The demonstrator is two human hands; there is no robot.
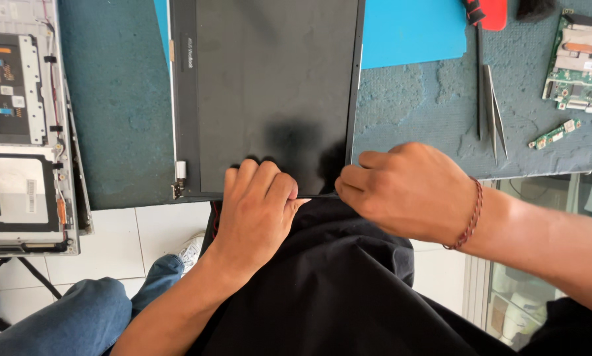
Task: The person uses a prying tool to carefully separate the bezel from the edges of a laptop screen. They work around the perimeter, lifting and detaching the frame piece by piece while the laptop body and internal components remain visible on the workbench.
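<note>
Laptop screen panel [269,92] top cut off; right hand [408,191] fingertips hidden

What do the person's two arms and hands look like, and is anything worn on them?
Both forearms are bare, with no sleeves or gloves. The left hand wears nothing. The right hand has a thin braided cord bracelet, red and dark, around the wrist. No rings or watch show.
</note>
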